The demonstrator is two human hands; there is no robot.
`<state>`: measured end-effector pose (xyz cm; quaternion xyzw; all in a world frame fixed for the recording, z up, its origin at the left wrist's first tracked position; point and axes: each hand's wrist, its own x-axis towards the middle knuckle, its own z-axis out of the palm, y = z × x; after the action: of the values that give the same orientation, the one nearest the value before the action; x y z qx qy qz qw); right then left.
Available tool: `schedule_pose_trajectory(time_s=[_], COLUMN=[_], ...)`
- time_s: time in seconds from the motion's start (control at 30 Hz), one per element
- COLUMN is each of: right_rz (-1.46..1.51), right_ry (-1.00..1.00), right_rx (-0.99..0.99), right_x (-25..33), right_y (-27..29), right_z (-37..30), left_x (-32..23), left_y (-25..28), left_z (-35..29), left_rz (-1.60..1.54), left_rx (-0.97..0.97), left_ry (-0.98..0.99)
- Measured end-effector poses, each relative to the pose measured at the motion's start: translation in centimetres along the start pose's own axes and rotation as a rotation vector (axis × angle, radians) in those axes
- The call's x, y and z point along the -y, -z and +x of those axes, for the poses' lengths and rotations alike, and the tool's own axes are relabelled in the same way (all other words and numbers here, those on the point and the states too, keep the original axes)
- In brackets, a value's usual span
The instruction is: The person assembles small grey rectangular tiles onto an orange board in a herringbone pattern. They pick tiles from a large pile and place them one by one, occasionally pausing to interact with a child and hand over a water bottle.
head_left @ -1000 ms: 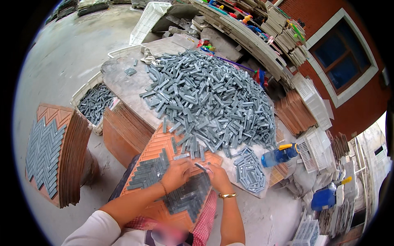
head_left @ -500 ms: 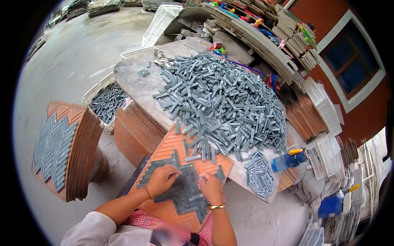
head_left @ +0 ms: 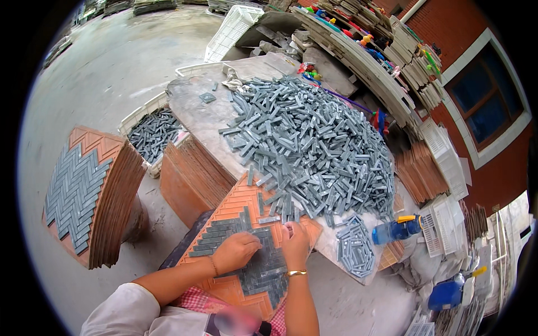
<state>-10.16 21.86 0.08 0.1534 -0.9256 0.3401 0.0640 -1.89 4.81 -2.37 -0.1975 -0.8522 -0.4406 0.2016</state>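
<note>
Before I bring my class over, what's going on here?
A person's left hand is over an orange board partly filled with grey strips in a zigzag pattern. The right hand is by the board's far edge, close to some loose strips; whether either hand holds one is hard to tell. A big pile of strips lies on the table beyond.

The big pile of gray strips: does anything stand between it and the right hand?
Only loose strips lie between the right hand and the pile, at the far edge of the orange board; nothing else visible does.
</note>
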Motion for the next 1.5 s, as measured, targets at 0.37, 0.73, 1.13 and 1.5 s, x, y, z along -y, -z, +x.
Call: schedule_pose_trajectory(time_s=[0.37, 0.73, 1.13, 1.5], right_rz=[-0.082, 0.026, -0.267, -0.372], right_ry=[-0.261, -0.210, -0.036, -0.118], right_rx=[-0.019, 0.184, 0.190, -0.019], right_x=[-1.5, -1.3, 0.3, -1.7], right_y=[-0.2, 0.8, 0.7, -1.4], right_z=[4.4, -1.6, -0.1, 3.4], left_x=[0.8, 0.7, 0.6, 0.5], left_y=[-1.0, -1.2, -1.1, -1.1], left_z=[-0.8, -0.5, -0.5, -0.2], left_rz=[-0.079, -0.069, -0.064, -0.026], left_rx=[0.079, 0.097, 0.088, 0.111], left_ry=[0.039, 0.053, 0.032, 0.013])
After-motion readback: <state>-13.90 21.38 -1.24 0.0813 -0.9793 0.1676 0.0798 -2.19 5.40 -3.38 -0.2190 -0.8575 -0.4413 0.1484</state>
